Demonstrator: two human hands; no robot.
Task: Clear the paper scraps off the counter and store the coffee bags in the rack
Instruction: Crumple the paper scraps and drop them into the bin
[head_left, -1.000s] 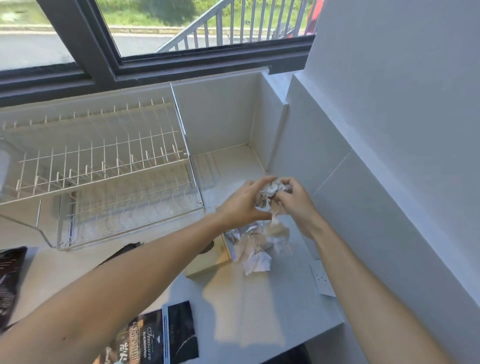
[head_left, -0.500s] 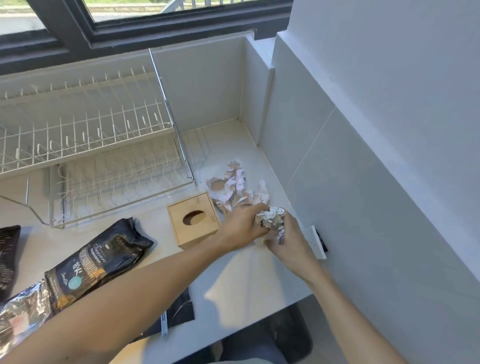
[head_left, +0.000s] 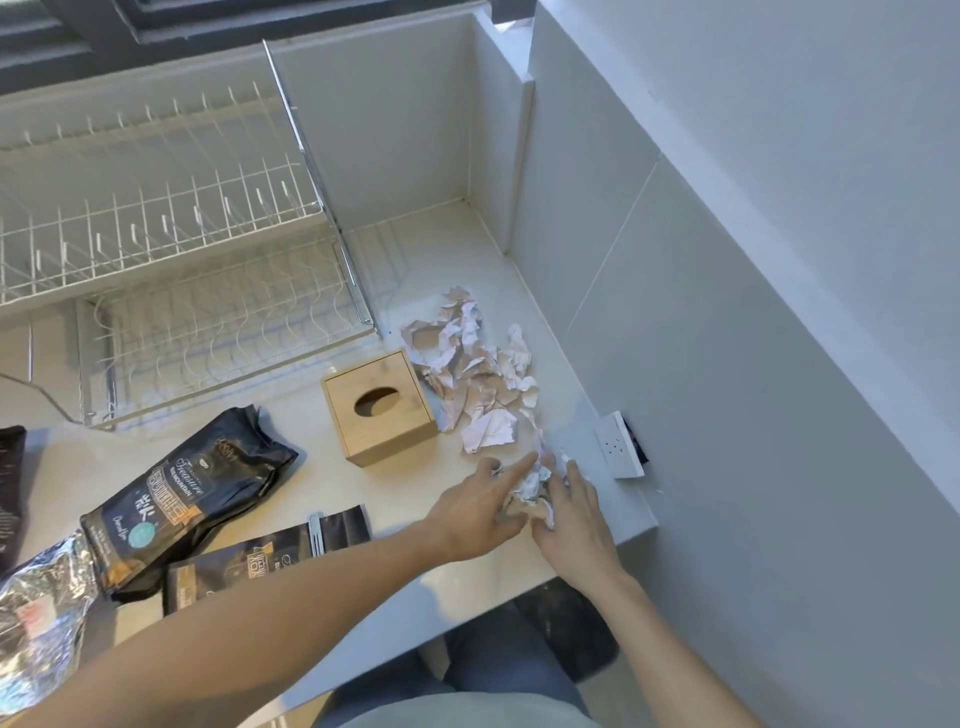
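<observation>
A crumpled paper wad (head_left: 534, 486) sits between my two hands near the counter's front right corner. My left hand (head_left: 480, 512) touches it with straight fingers, the index stretched out along it. My right hand (head_left: 574, 512) presses against its other side, fingers also straight. A pile of torn paper scraps (head_left: 478, 374) lies just behind the hands. A dark coffee bag (head_left: 182, 493) lies at the left, a second one (head_left: 260, 561) partly under my left forearm. The white wire rack (head_left: 182, 270) stands at the back left.
A wooden tissue box (head_left: 379, 410) stands left of the scraps. A silver foil bag (head_left: 36, 623) and another dark bag (head_left: 10, 483) lie at the left edge. A white socket (head_left: 621, 444) sits on the right wall. A black bin (head_left: 571, 623) shows below the counter (head_left: 467, 249) edge.
Both hands have moved the wad from above the scrap pile toward the counter's front right corner. Their fingers have straightened from the earlier tight grip.
</observation>
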